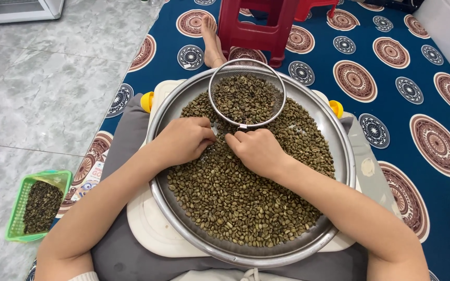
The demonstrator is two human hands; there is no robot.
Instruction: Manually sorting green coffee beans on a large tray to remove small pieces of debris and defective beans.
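Left hand (183, 140), right hand (256, 151) on beans (235, 198); fingertips tucked, pinch possibly hidden.

Both hands (183, 140) (256, 151) on beans (235, 198) — steel tray (347, 156), sieve (246, 93).

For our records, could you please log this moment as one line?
left hand: on beans | right hand: on beans | tray: on lap | sieve: on beans

The beans (235, 198) were olive-green and brownish in a silver steel tray (345, 156). The mat (402, 119) was deep blue with maroon-and-white round medallions. A bright green basket (19, 208) sat on grey marbled tiles (42, 93), beside a red stool (256, 26).
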